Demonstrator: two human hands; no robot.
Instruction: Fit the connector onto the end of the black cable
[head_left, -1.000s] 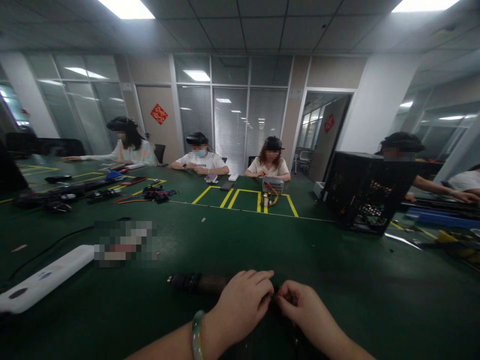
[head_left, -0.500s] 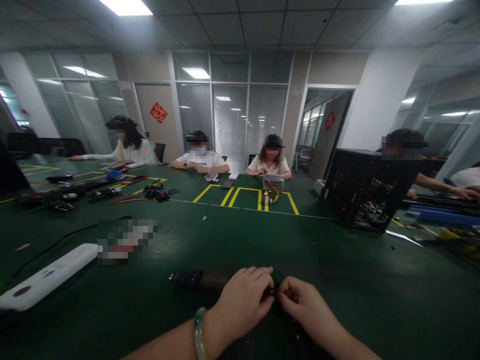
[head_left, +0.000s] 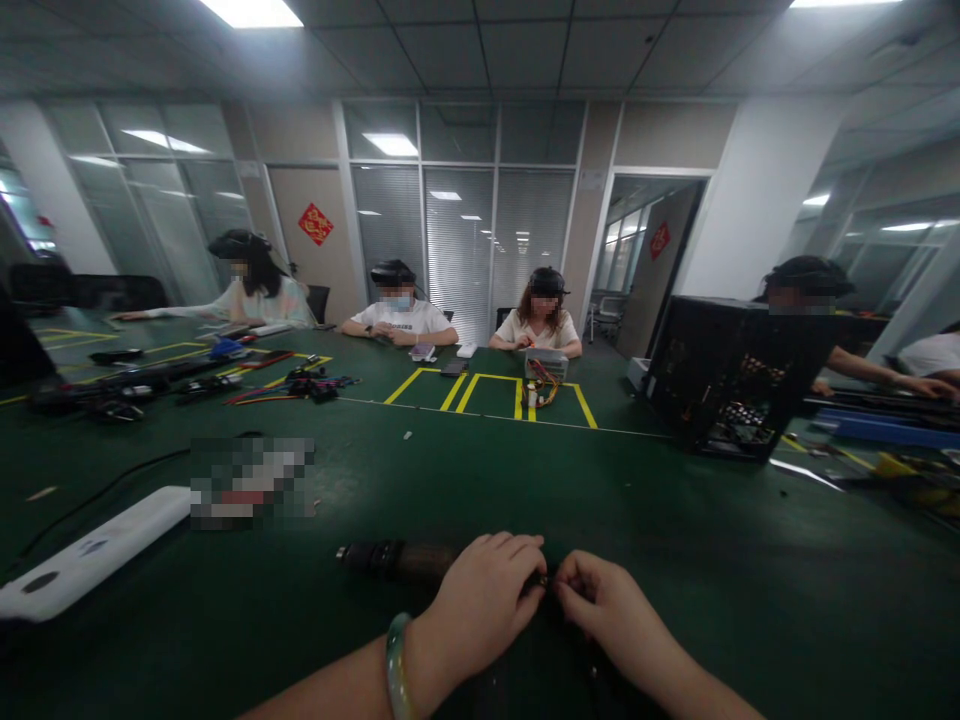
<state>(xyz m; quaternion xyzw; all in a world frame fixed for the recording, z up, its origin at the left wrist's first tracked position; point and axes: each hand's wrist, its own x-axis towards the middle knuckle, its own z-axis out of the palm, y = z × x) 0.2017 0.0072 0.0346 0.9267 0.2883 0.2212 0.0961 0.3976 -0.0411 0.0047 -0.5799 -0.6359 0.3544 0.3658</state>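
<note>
**Hands meeting at a dark cylinder**

Head view: the left hand (head_left: 487,600) is covering a dark cylinder (head_left: 394,560) lying on the green desk (head_left: 712,560), its grip clenching around the right end. The right hand (head_left: 611,615) is meeting it fingertip to fingertip, grip pinching something too small to tell.

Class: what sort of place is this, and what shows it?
Probably an electronics assembly workroom: green-matted table marked with yellow tape, open black metal computer case, loose coloured cables.
</note>
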